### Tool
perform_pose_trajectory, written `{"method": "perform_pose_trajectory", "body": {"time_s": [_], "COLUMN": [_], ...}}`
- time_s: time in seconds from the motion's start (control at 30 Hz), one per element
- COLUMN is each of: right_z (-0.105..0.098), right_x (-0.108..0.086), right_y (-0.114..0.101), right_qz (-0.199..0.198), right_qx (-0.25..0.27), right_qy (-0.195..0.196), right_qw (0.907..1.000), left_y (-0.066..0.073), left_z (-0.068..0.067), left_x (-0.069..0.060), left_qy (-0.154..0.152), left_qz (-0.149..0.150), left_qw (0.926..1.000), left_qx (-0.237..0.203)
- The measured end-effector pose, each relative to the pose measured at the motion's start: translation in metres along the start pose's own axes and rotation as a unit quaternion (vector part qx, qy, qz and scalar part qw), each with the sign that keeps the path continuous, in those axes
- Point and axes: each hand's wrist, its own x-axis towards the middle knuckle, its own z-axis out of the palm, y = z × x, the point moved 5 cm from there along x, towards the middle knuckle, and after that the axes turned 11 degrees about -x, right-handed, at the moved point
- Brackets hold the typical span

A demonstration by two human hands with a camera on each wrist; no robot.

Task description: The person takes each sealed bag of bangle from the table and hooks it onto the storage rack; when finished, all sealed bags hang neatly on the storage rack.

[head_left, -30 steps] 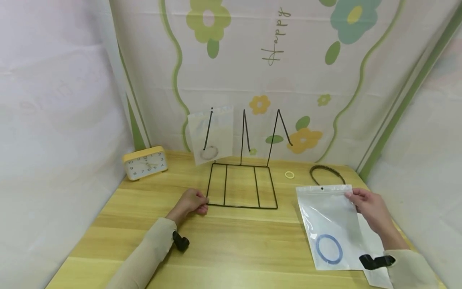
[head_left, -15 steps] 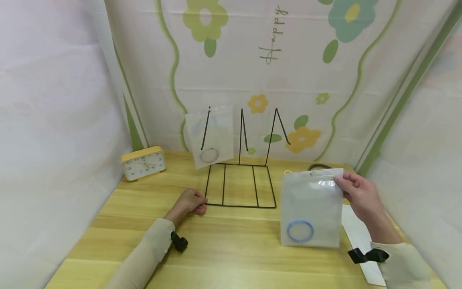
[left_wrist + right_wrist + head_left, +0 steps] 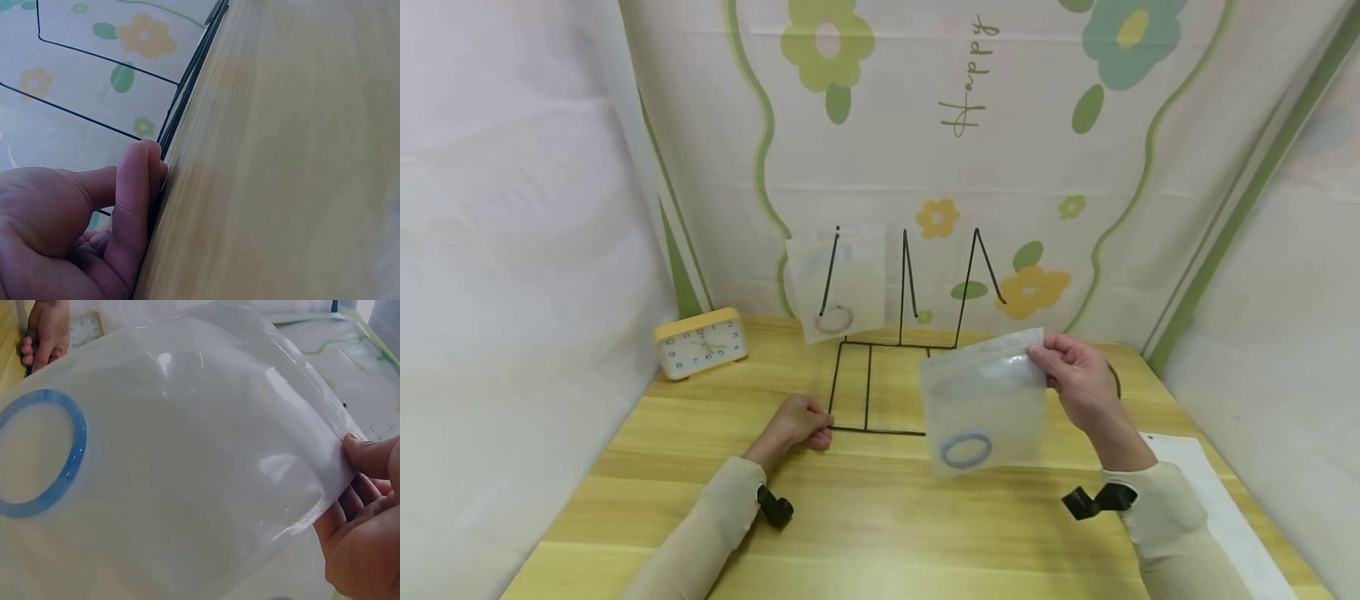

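My right hand [image 3: 1081,385] pinches the top right corner of a translucent zip bag [image 3: 985,392] between thumb and fingers, raised over the table. A blue bangle [image 3: 966,450] lies at the bottom of this bag; in the right wrist view the bangle [image 3: 76,440] shows large at left. My left hand [image 3: 793,422] pinches the front left corner of a black wire display rack [image 3: 867,387], which stands on the table with three upright hooks. From the rack's left hook hangs another zip bag [image 3: 857,271] with a pale bangle [image 3: 835,319] inside. The raised bag hides the rack's right front part.
A yellow-framed clock [image 3: 702,343] stands at the back left. Another white bag [image 3: 1213,492] lies at the right, partly under the right forearm. A dark cord-like loop [image 3: 1115,381] shows behind the right hand. Printed fabric walls enclose the wooden table [image 3: 865,533].
My right hand has lifted the zip bag with the blue bangle off the white bag at right and carried it left toward the rack. My left hand stays on the rack's corner.
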Motion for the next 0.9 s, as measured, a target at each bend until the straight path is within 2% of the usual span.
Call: {"method": "perform_pose_trajectory", "body": {"time_s": [0.23, 0.47, 0.9], "right_z": [0.036, 0.066, 0.083], "right_x": [0.013, 0.024, 0.038], "right_y": [-0.013, -0.019, -0.023], "right_qz": [-0.010, -0.006, 0.011], "right_qx": [0.014, 0.043, 0.093], "right_qy": [-0.030, -0.054, -0.032], "right_qw": [0.9994, 0.9976, 0.9951], "left_y": [0.003, 0.004, 0.000], "left_z": [0.002, 0.001, 0.001], "left_x": [0.000, -0.001, -0.001], "left_qy": [-0.001, 0.001, -0.001], "left_qz": [0.012, 0.010, 0.025], "left_qw": [0.9999, 0.9999, 0.9995], "left_qx": [0.003, 0.000, 0.019]}}
